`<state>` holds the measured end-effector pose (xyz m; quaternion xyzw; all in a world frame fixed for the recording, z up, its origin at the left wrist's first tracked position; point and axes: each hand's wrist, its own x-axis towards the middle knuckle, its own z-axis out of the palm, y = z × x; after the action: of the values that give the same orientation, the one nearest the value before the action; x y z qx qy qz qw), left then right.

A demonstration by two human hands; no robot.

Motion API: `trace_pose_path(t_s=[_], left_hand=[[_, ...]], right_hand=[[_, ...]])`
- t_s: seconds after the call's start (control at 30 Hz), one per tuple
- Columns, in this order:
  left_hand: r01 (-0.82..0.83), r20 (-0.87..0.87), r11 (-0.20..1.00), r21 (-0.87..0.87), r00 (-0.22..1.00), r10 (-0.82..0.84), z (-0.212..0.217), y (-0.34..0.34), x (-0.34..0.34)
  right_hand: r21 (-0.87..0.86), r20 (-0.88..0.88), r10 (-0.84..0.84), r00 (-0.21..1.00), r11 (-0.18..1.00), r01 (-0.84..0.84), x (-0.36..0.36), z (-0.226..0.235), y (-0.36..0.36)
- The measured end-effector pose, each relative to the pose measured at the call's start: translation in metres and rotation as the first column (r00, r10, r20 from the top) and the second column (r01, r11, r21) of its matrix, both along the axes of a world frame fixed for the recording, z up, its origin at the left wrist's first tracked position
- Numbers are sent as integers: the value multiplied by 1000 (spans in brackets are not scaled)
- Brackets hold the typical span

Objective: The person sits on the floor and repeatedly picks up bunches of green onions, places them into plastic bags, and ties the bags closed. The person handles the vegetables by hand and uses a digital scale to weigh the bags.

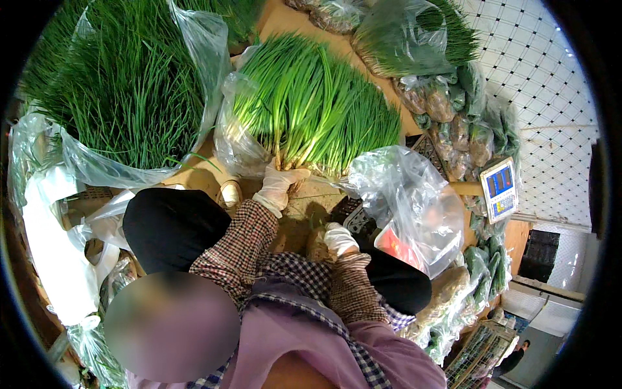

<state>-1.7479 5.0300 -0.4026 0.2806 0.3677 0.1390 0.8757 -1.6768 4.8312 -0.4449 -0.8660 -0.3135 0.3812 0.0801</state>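
Observation:
A broad pile of green onions (311, 104) lies in front of me, its pale root ends toward me and green tops pointing away. My left hand (280, 187), in a white glove, is closed at the near edge of that pile around the root ends of a few stalks. My right hand (341, 240), also gloved in white, sits lower by my right knee with its fingers curled. Beside its fingertips is something brownish that I cannot make out clearly.
At the left, a large open plastic bag (217, 58) holds more long greens (129, 97). A clear bag (414, 201) bulges by my right knee. Beyond it stand a scale display (499, 188) and several bagged bundles (453, 123). A wire cage (483, 353) is at the lower right.

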Motion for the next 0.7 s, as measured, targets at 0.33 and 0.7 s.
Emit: trace_pose_path(t_s=[0.33, 0.7], left_hand=[[-143, 231, 959, 245, 969, 85, 10, -30, 6], [-65, -158, 993, 101, 984, 81, 15, 11, 4]], right_hand=[[694, 402, -396, 826, 720, 8, 50, 143, 156], [146, -833, 553, 0, 222, 964, 2, 142, 64]])
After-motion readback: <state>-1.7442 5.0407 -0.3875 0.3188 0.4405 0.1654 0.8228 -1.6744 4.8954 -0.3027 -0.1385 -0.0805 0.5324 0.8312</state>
